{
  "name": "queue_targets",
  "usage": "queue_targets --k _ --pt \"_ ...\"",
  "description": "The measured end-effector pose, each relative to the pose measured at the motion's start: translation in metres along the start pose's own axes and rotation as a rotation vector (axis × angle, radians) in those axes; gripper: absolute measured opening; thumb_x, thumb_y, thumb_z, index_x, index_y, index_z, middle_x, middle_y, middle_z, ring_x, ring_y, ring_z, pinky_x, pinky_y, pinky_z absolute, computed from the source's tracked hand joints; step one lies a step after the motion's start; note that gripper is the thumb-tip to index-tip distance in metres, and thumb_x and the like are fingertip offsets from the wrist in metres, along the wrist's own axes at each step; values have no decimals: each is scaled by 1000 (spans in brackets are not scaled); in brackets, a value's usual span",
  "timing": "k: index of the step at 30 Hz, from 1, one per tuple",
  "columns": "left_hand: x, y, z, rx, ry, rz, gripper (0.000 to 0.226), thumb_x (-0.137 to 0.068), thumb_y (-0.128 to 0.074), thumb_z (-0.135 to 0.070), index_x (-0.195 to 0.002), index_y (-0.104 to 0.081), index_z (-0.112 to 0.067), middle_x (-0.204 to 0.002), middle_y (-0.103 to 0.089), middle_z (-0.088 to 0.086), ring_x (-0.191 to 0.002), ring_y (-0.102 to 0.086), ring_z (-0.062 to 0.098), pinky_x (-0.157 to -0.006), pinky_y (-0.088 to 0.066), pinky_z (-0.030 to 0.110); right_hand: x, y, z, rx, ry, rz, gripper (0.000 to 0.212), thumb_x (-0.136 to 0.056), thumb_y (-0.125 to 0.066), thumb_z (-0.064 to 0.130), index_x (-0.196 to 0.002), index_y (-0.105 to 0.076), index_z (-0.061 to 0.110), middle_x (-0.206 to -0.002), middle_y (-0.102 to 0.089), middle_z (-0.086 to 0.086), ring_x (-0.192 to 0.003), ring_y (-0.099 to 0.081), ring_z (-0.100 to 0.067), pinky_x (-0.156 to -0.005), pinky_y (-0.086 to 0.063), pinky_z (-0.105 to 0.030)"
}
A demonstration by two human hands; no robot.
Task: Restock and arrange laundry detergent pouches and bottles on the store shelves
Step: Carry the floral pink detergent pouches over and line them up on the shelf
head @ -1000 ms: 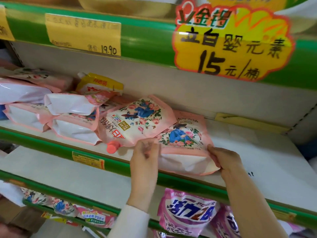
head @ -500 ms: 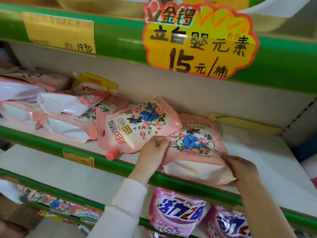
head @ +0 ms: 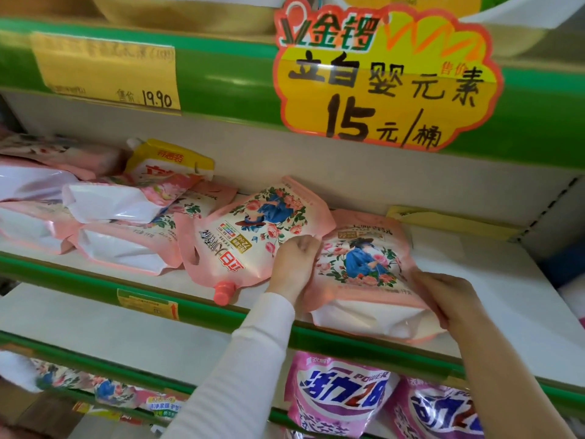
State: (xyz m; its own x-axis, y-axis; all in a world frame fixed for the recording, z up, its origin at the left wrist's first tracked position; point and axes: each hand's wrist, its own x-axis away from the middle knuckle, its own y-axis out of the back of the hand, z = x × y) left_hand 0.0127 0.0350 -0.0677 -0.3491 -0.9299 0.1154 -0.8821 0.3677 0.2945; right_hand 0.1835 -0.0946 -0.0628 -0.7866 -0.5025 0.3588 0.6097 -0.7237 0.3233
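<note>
Pink tilted pouch (head: 253, 236) lies on the shelf (head: 490, 280), its long axis slanting, cap toward the front-left. We curl our left hand (head: 292, 264) round the left edge of the flat pouch (head: 364, 264), whose white base faces frontward. Our right hand (head: 446, 299) grips its front-right corner.

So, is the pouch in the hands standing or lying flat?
Lying flat: the pouch rests printed face up on the shelf, its white base at the front edge, left hand and right hand gripping its sides.
</note>
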Motion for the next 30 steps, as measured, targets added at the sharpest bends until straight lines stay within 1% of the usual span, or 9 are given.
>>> queue_targets --k 2,4,8,12,16,21,23,26,30 --pt "4 -8 3 34 28 16 27 -93 -53 -28 -114 -56 -12 -115 -60 8 -114 -55 25 -96 -40 27 2 -2 5 28 5 18 33 -80 -72 38 -99 -67 12 -85 -69 -13 -72 -64 -28 -57 -53 -32" --pt "10 -11 5 60 63 -7 47 -90 -60 -27 -129 -45 -7 -129 -54 7 -121 -50 22 -99 -36 23 4 -2 10 105 -3 54 38 -80 -66 50 -86 -65 13 -71 -66 -9 -55 -55 -19 -39 -38 -22" --pt "12 -12 6 -8 145 -57 58 -84 -66 -37 -123 -45 -1 -124 -51 13 -114 -50 25 -85 -35 23 6 -4 15 136 23 158 43 -79 -69 40 -90 -63 -1 -75 -65 -13 -65 -59 -24 -54 -43 -28" --pt "9 -17 1 13 251 -18 85 -64 -77 -50 -120 -49 7 -117 -58 23 -110 -56 35 -91 -49 39 8 -1 19 112 118 225 28 -84 -66 26 -104 -57 9 -82 -63 -12 -67 -58 -23 -53 -41 -29" --pt "8 -16 0 266 316 69 48 -69 -80 -31 -94 -55 1 -85 -61 18 -86 -63 32 -78 -52 37 11 5 17 51 165 217 12 -91 -58 15 -101 -52 11 -85 -58 -12 -65 -50 -19 -54 -36 -28" --pt "20 -18 -7 429 425 400 65 -63 -80 -44 -112 -66 -4 -114 -66 18 -104 -63 32 -95 -49 44 11 20 6 -64 183 225 15 -91 -57 14 -105 -56 8 -91 -62 -16 -65 -58 -22 -44 -45 -24" --pt "25 -25 -10 511 460 567 60 -70 -75 -45 -119 -64 -12 -118 -65 13 -101 -62 28 -92 -49 39 14 29 4 -93 258 230 8 -91 -56 13 -98 -56 9 -93 -62 -13 -71 -56 -13 -55 -43 -24" --pt "26 -40 -7 554 402 620 45 -81 -69 -33 -122 -58 -20 -108 -70 9 -87 -68 23 -80 -54 33 24 40 4 -187 298 240 8 -92 -51 3 -98 -47 8 -77 -56 -3 -65 -49 -4 -46 -42 -6" --pt "25 -51 -13 558 236 558 39 -77 -73 -25 -113 -59 -26 -104 -72 10 -97 -68 30 -92 -51 46 17 49 -4 -331 253 255 8 -92 -49 1 -93 -51 9 -89 -66 -18 -59 -68 -14 -58 -57 -27"
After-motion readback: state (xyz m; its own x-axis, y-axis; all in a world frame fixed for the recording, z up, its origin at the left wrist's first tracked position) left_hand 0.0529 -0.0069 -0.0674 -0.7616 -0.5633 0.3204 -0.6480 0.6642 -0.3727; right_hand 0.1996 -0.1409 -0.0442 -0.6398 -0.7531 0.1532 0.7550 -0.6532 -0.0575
